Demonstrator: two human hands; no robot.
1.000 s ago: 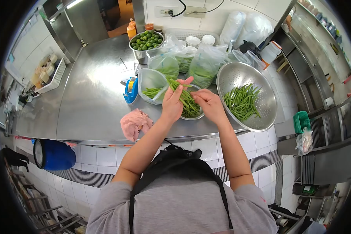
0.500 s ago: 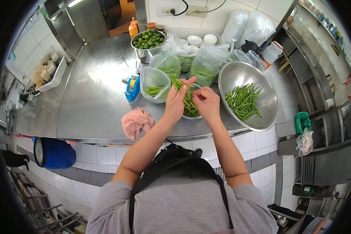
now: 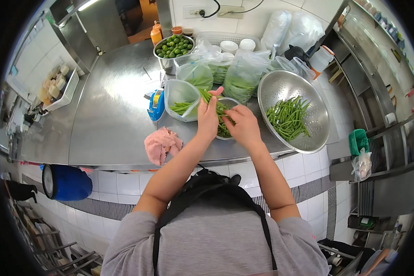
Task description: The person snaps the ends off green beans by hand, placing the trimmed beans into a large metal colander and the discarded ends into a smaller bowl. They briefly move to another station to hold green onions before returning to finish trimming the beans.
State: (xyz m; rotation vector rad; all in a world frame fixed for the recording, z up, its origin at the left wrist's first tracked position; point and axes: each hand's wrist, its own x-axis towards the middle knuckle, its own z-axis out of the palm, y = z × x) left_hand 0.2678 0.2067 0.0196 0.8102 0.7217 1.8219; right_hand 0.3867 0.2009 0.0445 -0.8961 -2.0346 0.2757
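Note:
My left hand (image 3: 208, 118) is closed around a bunch of green beans (image 3: 205, 95), its thumb pointing up along them. Close beside it, my right hand (image 3: 244, 125) bends its fingers onto the beans' lower ends, over a metal bowl (image 3: 234, 102). Cut bits or beans lie in that bowl, partly hidden by both hands. Left of my left hand, an open plastic bag (image 3: 171, 92) has more green beans inside. To my right, a large steel colander (image 3: 318, 115) is tilted, with a heap of green beans (image 3: 288, 118) in it.
Behind stand filled plastic bags (image 3: 240, 76), a bowl of green citrus fruits (image 3: 174, 47) and white cups (image 3: 229, 46). A blue tape dispenser (image 3: 156, 106) and a pink cloth (image 3: 163, 146) lie left on the steel counter (image 3: 108, 110). A blue barrel (image 3: 69, 181) is on the floor.
My right hand has shifted slightly left and its fingers have loosened from a tight pinch to reach onto the beans. My left hand keeps hold of the bunch.

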